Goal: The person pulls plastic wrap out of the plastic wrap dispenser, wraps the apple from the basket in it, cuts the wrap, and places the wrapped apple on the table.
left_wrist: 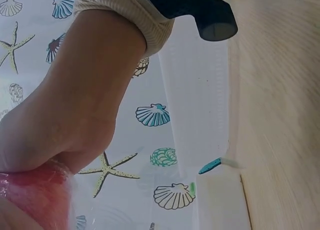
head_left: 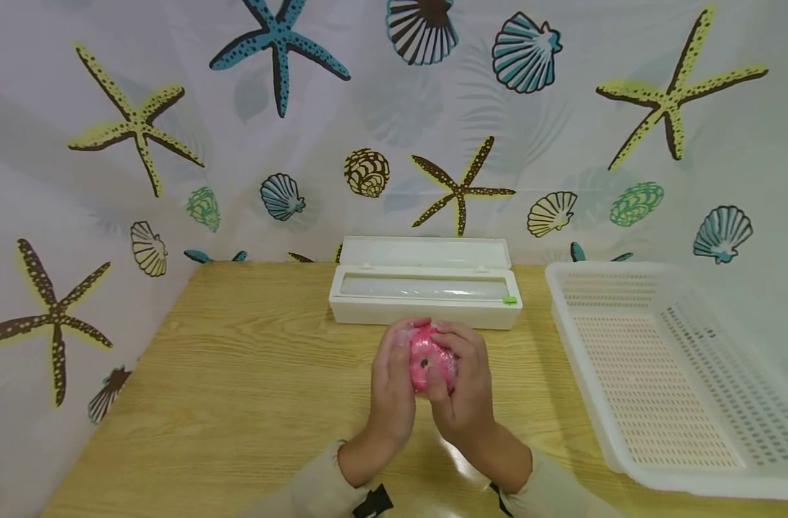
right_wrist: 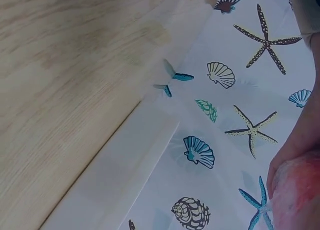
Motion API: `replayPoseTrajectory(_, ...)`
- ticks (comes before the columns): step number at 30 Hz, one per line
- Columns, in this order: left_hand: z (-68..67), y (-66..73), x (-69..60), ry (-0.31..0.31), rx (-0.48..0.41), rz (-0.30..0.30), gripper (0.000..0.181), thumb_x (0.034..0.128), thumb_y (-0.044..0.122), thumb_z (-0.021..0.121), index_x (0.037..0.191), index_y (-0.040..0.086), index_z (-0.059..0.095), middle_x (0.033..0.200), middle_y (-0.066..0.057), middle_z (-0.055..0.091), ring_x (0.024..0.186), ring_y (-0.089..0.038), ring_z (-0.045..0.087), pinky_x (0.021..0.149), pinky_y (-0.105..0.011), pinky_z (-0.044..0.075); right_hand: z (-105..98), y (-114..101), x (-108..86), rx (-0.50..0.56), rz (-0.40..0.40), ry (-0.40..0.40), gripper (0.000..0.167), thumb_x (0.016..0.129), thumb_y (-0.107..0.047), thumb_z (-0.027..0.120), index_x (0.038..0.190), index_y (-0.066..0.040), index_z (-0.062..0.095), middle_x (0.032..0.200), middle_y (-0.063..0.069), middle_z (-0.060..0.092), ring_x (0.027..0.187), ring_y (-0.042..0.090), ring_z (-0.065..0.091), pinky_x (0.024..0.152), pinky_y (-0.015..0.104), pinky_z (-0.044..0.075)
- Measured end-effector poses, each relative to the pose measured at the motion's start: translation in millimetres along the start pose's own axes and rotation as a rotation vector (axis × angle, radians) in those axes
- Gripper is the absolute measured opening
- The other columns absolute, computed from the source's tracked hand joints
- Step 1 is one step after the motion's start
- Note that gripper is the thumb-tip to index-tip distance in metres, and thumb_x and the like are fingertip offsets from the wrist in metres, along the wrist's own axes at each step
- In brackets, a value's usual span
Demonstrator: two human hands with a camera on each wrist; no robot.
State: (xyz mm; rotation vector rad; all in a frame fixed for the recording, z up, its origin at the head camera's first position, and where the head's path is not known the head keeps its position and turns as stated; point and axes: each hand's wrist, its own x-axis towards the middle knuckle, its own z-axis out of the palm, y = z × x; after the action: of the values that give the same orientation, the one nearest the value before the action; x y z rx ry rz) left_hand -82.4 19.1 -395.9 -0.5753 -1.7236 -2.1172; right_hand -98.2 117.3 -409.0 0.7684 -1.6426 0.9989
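Both hands cup a round pink-red thing (head_left: 424, 360), apple-like, with a small dark spot on the side facing up. Shiny clear plastic film wraps it; its exact kind is hard to tell. The left hand (head_left: 394, 381) curls round its left side, while the right hand (head_left: 463, 381) grips the right side with the thumb lying across the front. In the left wrist view the film-covered pink-red thing (left_wrist: 40, 195) shows below the hand. Part of the same wrapped thing (right_wrist: 297, 190) appears at the right edge of the right wrist view.
Behind the hands stands a white cling film dispenser (head_left: 426, 312), lid raised, a film roll inside and a green slider (head_left: 510, 300) at its right. A white plastic basket (head_left: 578, 374) is on the right of the wooden table (head_left: 251, 374). A shell-patterned cloth (head_left: 342, 93) hangs behind.
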Motion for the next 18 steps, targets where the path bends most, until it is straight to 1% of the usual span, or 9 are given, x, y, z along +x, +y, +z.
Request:
replayPoseTrajectory(2, -0.9, 0.7, 2.0, -0.039, 0.033, 0.002, 0.033, 0.1021, 0.016, 0.029, 0.122, 0.002, 0.050, 0.116, -0.012, 0.054, 0.099, -0.024, 0.056, 0.078, -0.035, 0.053, -2, 1, 2.2, 0.018, 0.019, 0.014, 0.041, 0.095, -0.027, 0.040, 0.097, 0.012, 0.051, 0.100, 0.025, 0.052, 0.093, 0.033, 0.051, 0.087, 0.025, 0.043)
replayPoseTrajectory(3, -1.5, 0.4, 2.6, -0.059, 0.059, 0.025, 0.033, 0.1016, 0.017, 0.029, 0.124, 0.003, 0.049, 0.119, -0.011, 0.053, 0.101, -0.024, 0.055, 0.079, -0.035, 0.053, -3, 2, 3.3, 0.037, 0.029, 0.025, 0.039, 0.094, -0.025, 0.040, 0.096, 0.012, 0.051, 0.099, 0.026, 0.053, 0.092, 0.033, 0.052, 0.086, 0.025, 0.044)
replayPoseTrajectory(5, -4.0, -0.8, 4.0, -0.091, 0.123, 0.118, 0.035, 0.1002, 0.020, 0.031, 0.128, 0.002, 0.045, 0.122, -0.011, 0.051, 0.100, -0.023, 0.055, 0.076, -0.033, 0.054, -4, 2, 6.1, 0.098, 0.056, 0.054, 0.034, 0.090, -0.018, 0.040, 0.095, 0.014, 0.051, 0.097, 0.026, 0.053, 0.089, 0.032, 0.053, 0.081, 0.026, 0.047)
replayPoseTrajectory(6, -5.2, -1.9, 4.6, -0.107, 0.164, 0.193, 0.038, 0.0997, 0.022, 0.032, 0.129, 0.001, 0.043, 0.124, -0.014, 0.049, 0.102, -0.024, 0.054, 0.077, -0.034, 0.054, -5, 1, 7.5, 0.135, 0.086, 0.060, 0.031, 0.088, -0.014, 0.040, 0.095, 0.014, 0.051, 0.096, 0.026, 0.053, 0.088, 0.031, 0.054, 0.078, 0.026, 0.048)
replayPoseTrajectory(8, -8.0, -4.6, 6.7, -0.134, 0.282, 0.392, 0.044, 0.0984, 0.027, 0.034, 0.128, -0.004, 0.040, 0.126, -0.019, 0.045, 0.106, -0.029, 0.051, 0.079, -0.035, 0.053, -7, -3, 10.1, 0.229, 0.189, 0.053, 0.027, 0.086, -0.007, 0.039, 0.097, 0.013, 0.052, 0.096, 0.023, 0.054, 0.086, 0.027, 0.055, 0.072, 0.025, 0.050)
replayPoseTrajectory(11, -13.1, -8.4, 12.7, -0.154, 0.517, 0.737, 0.049, 0.0962, 0.034, 0.035, 0.121, -0.008, 0.043, 0.122, -0.024, 0.046, 0.109, -0.035, 0.049, 0.085, -0.041, 0.049, -12, -9, 13.7, 0.357, 0.415, 0.010, 0.025, 0.089, -0.001, 0.035, 0.104, 0.010, 0.052, 0.099, 0.017, 0.055, 0.086, 0.021, 0.056, 0.067, 0.025, 0.052)
replayPoseTrajectory(13, -16.2, -9.7, 16.2, -0.154, 0.632, 0.903, 0.047, 0.0942, 0.033, 0.037, 0.116, -0.007, 0.047, 0.119, -0.024, 0.048, 0.110, -0.037, 0.048, 0.090, -0.044, 0.046, -15, -13, 15.2, 0.412, 0.565, -0.014, 0.024, 0.093, -0.001, 0.034, 0.107, 0.008, 0.051, 0.101, 0.015, 0.056, 0.088, 0.021, 0.057, 0.065, 0.026, 0.054)
replayPoseTrajectory(15, -18.1, -10.3, 18.3, -0.162, 0.689, 0.994, 0.044, 0.0921, 0.031, 0.038, 0.114, -0.005, 0.049, 0.116, -0.022, 0.051, 0.108, -0.037, 0.049, 0.090, -0.046, 0.045, -17, -17, 16.0, 0.448, 0.681, -0.034, 0.025, 0.097, -0.005, 0.032, 0.108, 0.006, 0.051, 0.103, 0.014, 0.055, 0.089, 0.021, 0.058, 0.065, 0.028, 0.055)
replayPoseTrajectory(18, -17.7, -10.5, 19.1, -0.146, 0.675, 1.022, 0.041, 0.0907, 0.028, 0.041, 0.110, -0.007, 0.052, 0.113, -0.022, 0.054, 0.106, -0.037, 0.052, 0.090, -0.046, 0.046, -16, -22, 16.0, 0.478, 0.777, -0.055, 0.026, 0.099, -0.012, 0.032, 0.109, 0.005, 0.050, 0.104, 0.014, 0.055, 0.089, 0.022, 0.059, 0.064, 0.031, 0.056)
